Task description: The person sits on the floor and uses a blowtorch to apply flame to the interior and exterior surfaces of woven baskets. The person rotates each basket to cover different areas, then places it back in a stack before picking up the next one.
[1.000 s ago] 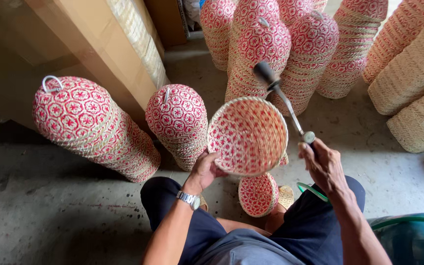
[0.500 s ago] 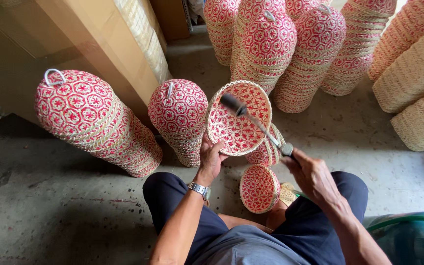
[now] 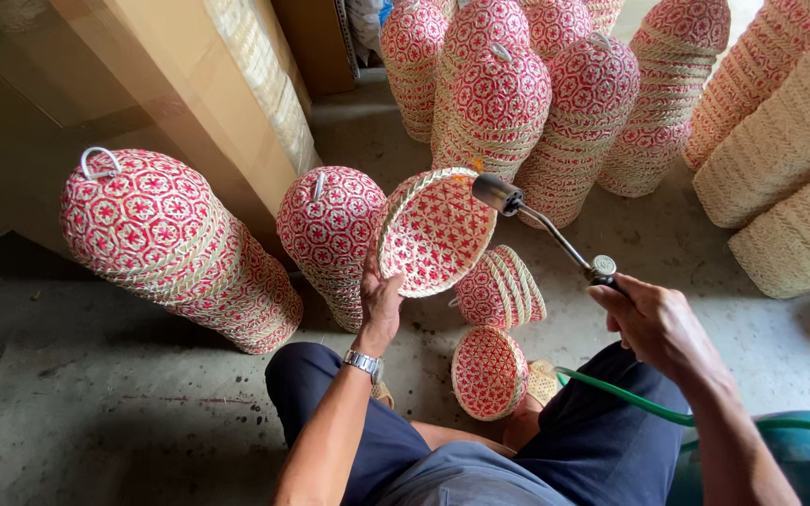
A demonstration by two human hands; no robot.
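The person sat low on the concrete floor (image 3: 96, 412), knees apart in dark trousers. Between the legs a small red-and-white woven basket (image 3: 487, 372) lay tipped on its side, and a green hose (image 3: 630, 398) ran across the right thigh toward the right hand.

The left hand (image 3: 379, 305), a metal watch (image 3: 364, 363) on its wrist, had its fingers closed on the lower rim of a round woven basket (image 3: 435, 231), holding it up with its opening tilted toward the right. The right hand (image 3: 656, 328) had its fingers wrapped around the handle of a gas torch (image 3: 555, 234), whose thin metal neck slanted up to the left; its dark nozzle sat just beside the held basket's upper rim, and a small orange flame showed there.

Just behind the held basket another small basket (image 3: 501, 289) rested on the floor. To the left stood two leaning stacks of nested red-and-white baskets (image 3: 175, 244), each topped with a wire loop. Further back rose several taller stacks of the same pattern (image 3: 494, 94), with stacks of plain pale baskets (image 3: 789, 141) at the right and a cardboard box (image 3: 189, 103) at the left.
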